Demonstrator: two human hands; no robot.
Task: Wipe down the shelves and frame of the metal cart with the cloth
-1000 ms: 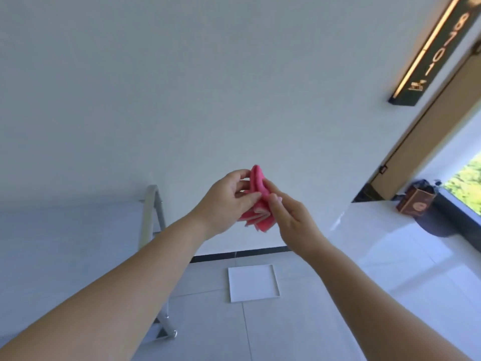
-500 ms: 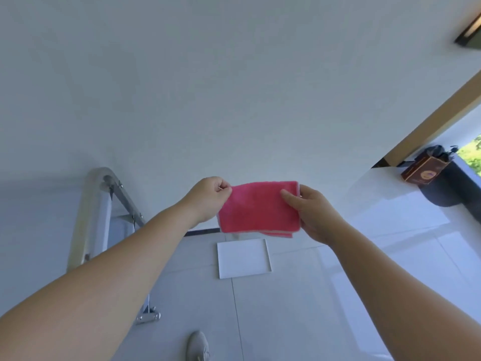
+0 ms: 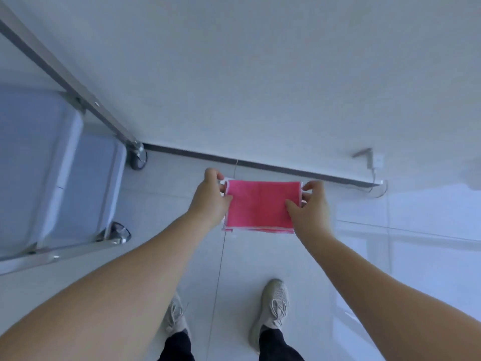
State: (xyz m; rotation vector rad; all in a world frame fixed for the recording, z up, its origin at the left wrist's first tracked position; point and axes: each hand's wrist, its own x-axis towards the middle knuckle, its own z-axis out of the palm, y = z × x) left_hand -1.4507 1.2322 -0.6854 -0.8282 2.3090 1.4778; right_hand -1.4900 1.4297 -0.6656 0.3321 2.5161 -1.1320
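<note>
Both hands' fingers pinch the folded pink cloth point(image 3: 263, 205) taut, left hand point(image 3: 209, 201) and right hand point(image 3: 311, 207), beside the metal cart point(image 3: 78, 100).

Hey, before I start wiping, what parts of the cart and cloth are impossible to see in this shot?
Head view only:
- Metal cart: its left part is cut off by the frame edge, so the shelf count is unknown.
- Pink cloth: side edges hidden under the left hand and right hand; its underside faces away.
- Wall fitting: blurred, unidentifiable.
</note>
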